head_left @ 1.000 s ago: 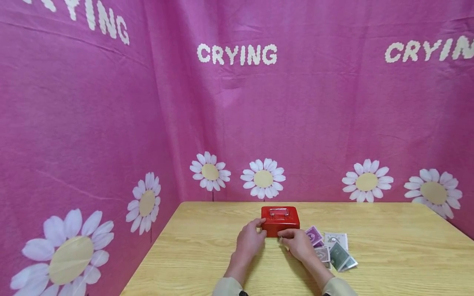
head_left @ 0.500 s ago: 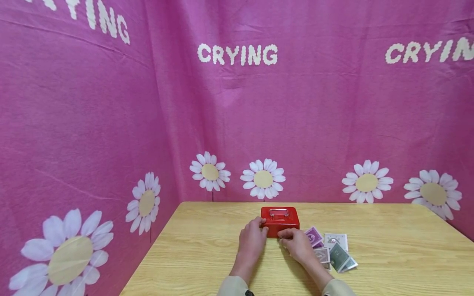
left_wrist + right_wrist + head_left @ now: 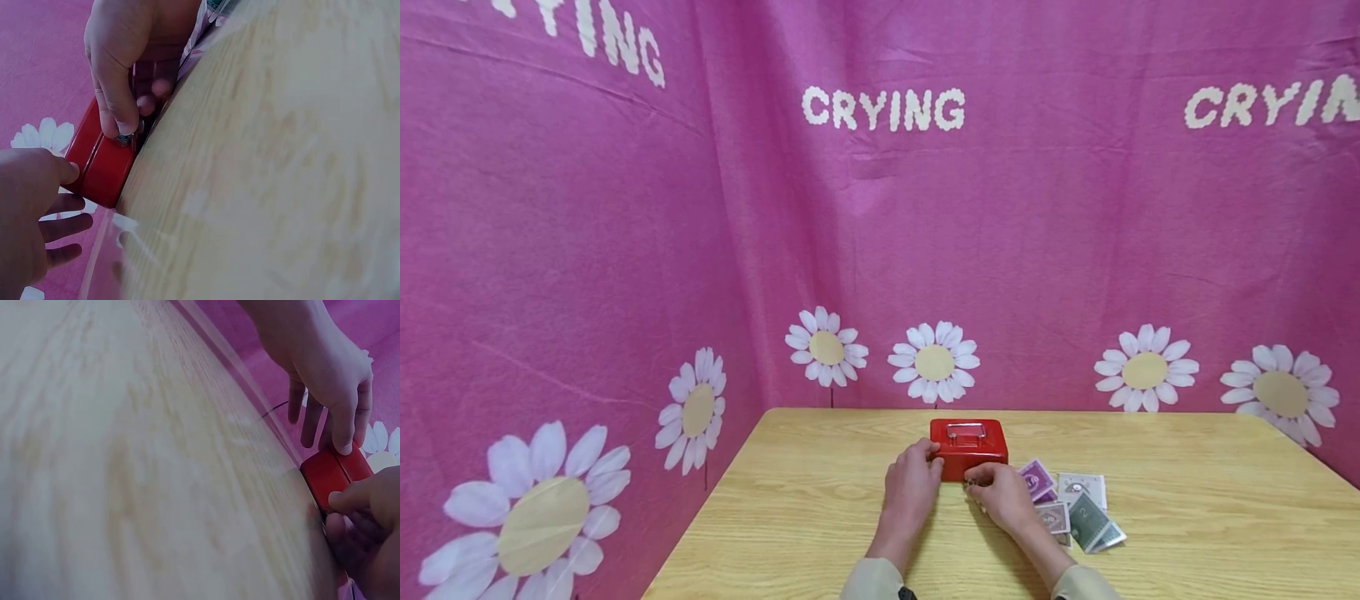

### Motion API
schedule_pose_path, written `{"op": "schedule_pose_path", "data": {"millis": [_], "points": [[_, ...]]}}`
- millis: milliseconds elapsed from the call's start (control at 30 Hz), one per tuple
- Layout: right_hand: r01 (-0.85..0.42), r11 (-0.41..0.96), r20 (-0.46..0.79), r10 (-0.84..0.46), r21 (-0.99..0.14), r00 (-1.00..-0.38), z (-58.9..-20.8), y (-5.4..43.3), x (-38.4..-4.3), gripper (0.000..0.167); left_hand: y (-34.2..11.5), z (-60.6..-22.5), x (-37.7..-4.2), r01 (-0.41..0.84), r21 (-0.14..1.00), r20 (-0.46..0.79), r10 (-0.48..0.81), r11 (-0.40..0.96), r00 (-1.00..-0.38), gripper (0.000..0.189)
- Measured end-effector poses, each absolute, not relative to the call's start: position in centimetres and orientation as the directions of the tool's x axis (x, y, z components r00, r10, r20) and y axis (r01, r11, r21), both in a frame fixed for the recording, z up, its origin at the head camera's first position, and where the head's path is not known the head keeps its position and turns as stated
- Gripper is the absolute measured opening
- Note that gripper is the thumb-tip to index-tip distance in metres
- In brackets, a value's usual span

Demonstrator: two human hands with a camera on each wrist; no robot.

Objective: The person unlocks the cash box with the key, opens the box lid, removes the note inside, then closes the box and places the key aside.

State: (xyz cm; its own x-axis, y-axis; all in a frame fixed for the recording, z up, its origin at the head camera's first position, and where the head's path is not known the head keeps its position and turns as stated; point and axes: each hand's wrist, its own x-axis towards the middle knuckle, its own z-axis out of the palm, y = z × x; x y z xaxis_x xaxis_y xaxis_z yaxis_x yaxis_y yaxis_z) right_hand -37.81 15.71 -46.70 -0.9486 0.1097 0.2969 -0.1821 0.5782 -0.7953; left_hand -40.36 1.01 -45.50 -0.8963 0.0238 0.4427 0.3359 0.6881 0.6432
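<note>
A red cash box [image 3: 967, 454] with a metal handle on its lid sits on the table. My left hand [image 3: 913, 487] holds its front left corner, thumb on the front and a finger at the lid's edge; the other fingers spread loosely in the left wrist view. At the box's front, my right hand [image 3: 1003, 492] pinches a small metal key [image 3: 125, 139] between thumb and index finger. The right fingers hide most of the key and the spot where it meets the front.
Right of the box lie several play banknotes: a purple note [image 3: 1036, 477], a white note [image 3: 1084, 490], a grey-brown note [image 3: 1054, 517] and a green note [image 3: 1087, 521]. The wooden table [image 3: 820, 483] backs onto a pink cloth [image 3: 1037, 250] printed with daisies.
My left hand has shifted slightly up along the box corner, its forearm swinging a little to the right. The right hand stays at the box front with small finger movements; the box has barely moved.
</note>
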Motion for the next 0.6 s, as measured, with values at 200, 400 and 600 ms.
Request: {"op": "schedule_pose_path", "data": {"millis": [200,400,600], "points": [[-0.183,0.604,0.295,0.091,-0.776,-0.951,-46.25,15.61,-37.66,0.014,1.16,-45.32,-40.16,0.326,0.628,0.453,0.009,0.707,-0.891,0.020],[-0.226,0.717,0.366,0.044,-0.659,-0.929,-45.70,15.78,-37.45,0.013,1.40,-45.19,-40.13,0.336,0.597,0.476,0.015,0.728,-0.880,0.019],[-0.268,0.743,0.423,0.022,-0.613,-0.906,-46.12,15.72,-37.45,0.012,1.57,-45.44,-40.46,0.306,0.574,0.452,0.018,0.759,-0.892,0.027]]}}
